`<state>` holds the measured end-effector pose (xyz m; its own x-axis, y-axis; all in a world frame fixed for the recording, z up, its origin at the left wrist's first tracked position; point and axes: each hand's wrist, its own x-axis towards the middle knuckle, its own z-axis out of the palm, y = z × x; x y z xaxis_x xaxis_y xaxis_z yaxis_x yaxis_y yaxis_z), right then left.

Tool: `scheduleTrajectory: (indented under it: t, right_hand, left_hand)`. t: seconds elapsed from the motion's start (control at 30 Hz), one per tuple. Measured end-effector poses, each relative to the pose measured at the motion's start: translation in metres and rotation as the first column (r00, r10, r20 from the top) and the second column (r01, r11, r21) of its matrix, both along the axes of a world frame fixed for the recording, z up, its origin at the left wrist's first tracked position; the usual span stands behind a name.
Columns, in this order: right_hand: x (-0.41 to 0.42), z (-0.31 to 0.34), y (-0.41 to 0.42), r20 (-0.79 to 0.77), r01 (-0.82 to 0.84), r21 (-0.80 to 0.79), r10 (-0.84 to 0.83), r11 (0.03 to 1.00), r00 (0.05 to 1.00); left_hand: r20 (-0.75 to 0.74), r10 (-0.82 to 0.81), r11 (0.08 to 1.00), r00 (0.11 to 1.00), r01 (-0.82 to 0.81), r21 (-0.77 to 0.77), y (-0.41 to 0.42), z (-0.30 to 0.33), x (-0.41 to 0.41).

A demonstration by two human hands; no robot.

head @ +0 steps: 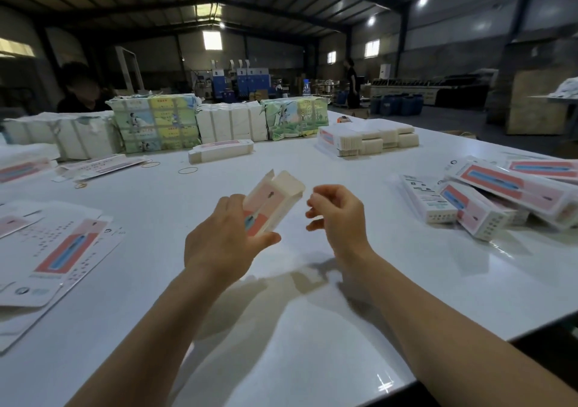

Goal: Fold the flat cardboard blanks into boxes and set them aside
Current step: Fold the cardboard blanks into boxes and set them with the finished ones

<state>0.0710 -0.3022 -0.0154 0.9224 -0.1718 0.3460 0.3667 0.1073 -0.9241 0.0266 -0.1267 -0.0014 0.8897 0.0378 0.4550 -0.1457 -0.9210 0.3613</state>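
Left hand (223,237) grips a half-formed box (271,204) above the middle of the white surface (312,328); fingers curled round its near end, far end flaps open and tilted away. Right hand (339,216) just right of the box, apart from it, fingers curled, holding nothing. Flat blanks (59,253) lie at near left. Folded boxes (488,200) piled at right (several overlapping). Bundled stacks (156,125) line the far edge; rubber bands (187,170) lie loose before them.
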Motion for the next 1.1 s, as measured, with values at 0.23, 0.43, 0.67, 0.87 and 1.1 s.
scheduleTrajectory:
  t: [0.23, 0.43, 0.67, 0.87, 1.1]
  right_hand:
    - [-0.014, -0.01, 0.025, 0.17, 0.133, -0.293, -0.085, 0.947, 0.982]
    - [-0.016, -0.004, 0.024, 0.013, 0.003, -0.094, -0.002, 0.996, 1.0]
    - [-0.011, -0.007, 0.02, -0.026, 0.019, -0.046, -0.02, 0.999, 0.999]
    - [-0.008, -0.007, 0.017, -0.095, -0.032, -0.119, 0.021, 0.992, 0.995]
    - [-0.01, -0.002, 0.009, 0.024, -0.072, -0.521, 0.098, 0.851, 0.995]
  left_hand:
    - [-0.043, -0.083, 0.991, 0.996, 0.078, -0.111, -0.009, -0.004, 0.002]
    - [-0.068, -0.112, 0.993, 0.991, 0.109, -0.054, -0.014, -0.007, 0.003]
    - [-0.103, -0.096, 0.993, 0.99, 0.102, 0.055, -0.012, -0.009, 0.005]
    - [-0.119, -0.072, 0.985, 0.99, 0.089, 0.15, -0.01, -0.008, 0.003]
    - [-0.056, -0.051, 0.952, 0.997, 0.065, 0.298, 0.001, -0.006, 0.001]
